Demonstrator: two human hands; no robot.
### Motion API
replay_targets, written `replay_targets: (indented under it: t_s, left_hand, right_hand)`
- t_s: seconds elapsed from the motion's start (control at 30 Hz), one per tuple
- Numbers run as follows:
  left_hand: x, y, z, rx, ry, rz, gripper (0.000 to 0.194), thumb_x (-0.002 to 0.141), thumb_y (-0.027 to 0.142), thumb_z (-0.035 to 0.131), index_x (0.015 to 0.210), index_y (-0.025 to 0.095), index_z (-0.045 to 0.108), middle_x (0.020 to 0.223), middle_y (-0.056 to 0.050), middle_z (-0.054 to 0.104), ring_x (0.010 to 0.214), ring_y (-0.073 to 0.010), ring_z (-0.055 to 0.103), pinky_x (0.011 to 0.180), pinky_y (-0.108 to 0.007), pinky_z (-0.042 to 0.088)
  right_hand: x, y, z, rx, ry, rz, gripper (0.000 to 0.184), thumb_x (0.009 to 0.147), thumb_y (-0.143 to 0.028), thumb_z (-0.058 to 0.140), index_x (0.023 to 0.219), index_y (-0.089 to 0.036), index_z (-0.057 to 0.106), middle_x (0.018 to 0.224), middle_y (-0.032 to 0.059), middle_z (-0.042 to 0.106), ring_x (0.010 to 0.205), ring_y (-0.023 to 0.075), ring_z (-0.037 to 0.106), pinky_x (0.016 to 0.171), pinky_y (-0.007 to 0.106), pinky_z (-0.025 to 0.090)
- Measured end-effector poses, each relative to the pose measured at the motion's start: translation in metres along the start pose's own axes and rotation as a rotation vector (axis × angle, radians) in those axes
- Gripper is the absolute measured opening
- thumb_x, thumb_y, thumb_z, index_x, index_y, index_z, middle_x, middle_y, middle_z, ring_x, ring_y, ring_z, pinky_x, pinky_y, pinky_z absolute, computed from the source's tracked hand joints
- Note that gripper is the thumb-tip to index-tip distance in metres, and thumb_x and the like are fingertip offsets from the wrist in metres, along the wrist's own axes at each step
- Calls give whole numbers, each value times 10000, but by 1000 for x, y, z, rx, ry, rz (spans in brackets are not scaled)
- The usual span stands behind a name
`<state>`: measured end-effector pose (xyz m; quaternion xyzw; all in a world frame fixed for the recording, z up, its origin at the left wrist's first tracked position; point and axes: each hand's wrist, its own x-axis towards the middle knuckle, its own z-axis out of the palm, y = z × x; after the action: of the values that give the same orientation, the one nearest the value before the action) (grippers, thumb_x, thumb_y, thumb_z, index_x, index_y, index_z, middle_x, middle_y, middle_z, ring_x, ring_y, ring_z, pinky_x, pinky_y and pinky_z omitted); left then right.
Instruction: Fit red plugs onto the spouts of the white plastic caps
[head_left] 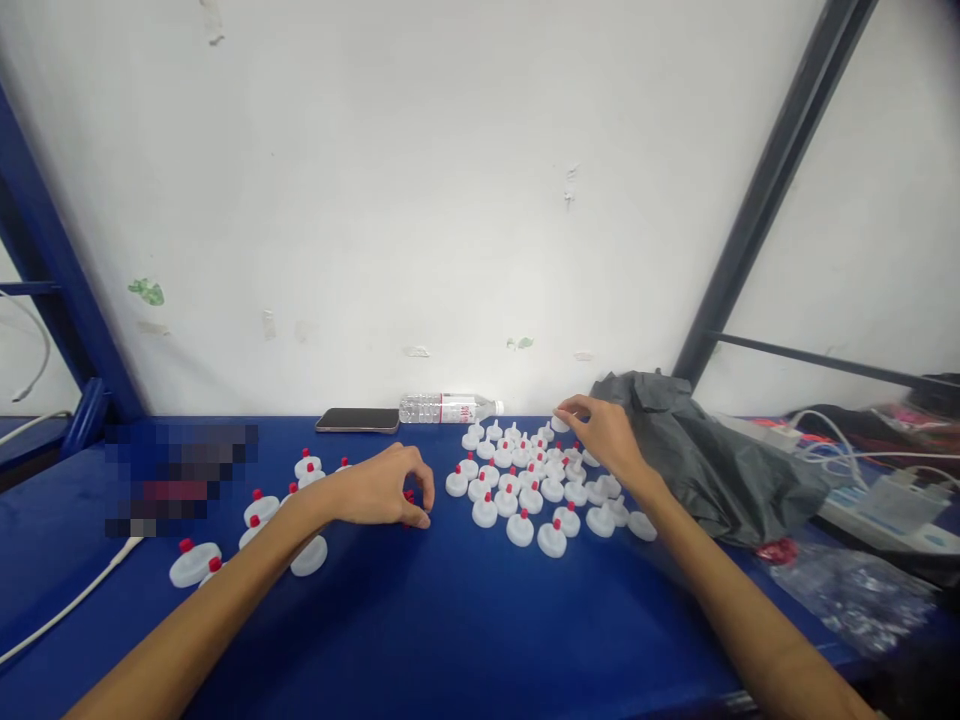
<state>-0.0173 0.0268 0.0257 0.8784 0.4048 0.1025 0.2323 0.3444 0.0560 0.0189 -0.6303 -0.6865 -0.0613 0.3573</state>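
Note:
My left hand (386, 488) is low over the blue table, with thumb and forefinger curled close together. Small red caps (409, 496) show inside that curl; whether the fingertips pinch one I cannot make out. At the far edge of a cluster of white nozzle lids, my right hand (604, 432) has its thumb and fingers closed on a white lid (561, 421). Many lids in the cluster wear red tips, such as the front lid (552, 541); others have bare white nozzles, like the back lid (494, 431). More red-tipped lids (195, 565) lie around my left forearm.
Against the wall lie a phone (358, 420) and a clear water bottle (442, 408). A dark grey plastic bag (697, 455) is right of the lids, near a power strip (892, 510) and a clear plastic bag (855, 590). A white cable (67, 605) crosses the left side.

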Motion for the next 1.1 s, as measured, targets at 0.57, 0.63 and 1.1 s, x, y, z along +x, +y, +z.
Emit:
replay_targets:
  t_s: [0.57, 0.63, 1.1]
  left_hand:
    - [17, 14, 14, -89, 288, 91, 234, 923, 374, 528, 891, 213, 695, 876, -13, 731, 787, -168, 627, 716, -286, 442]
    - [18, 13, 18, -77, 336, 99, 235, 930, 370, 524, 913, 214, 699, 914, -26, 735, 823, -182, 629, 741, -299, 447]
    - [20, 22, 29, -73, 646, 154, 186, 948, 300, 568, 1005, 241, 734, 992, -20, 769, 877, -184, 664, 776, -300, 494]
  right_hand:
    - [-2, 15, 20, -88, -327, -94, 457, 1039, -455, 310, 1100, -241, 710, 1147, 64, 745, 1137, 247, 659, 970, 332, 458]
    - [-3, 16, 24, -92, -371, -102, 515, 1043, -470, 273, 1064, -223, 725, 1118, 81, 752, 1149, 267, 654, 971, 362, 469]
    - [-28, -61, 2, 166, -87, -442, 212, 1021, -335, 457, 1192, -250, 550, 1186, 57, 671, 1029, 230, 651, 871, 372, 516]
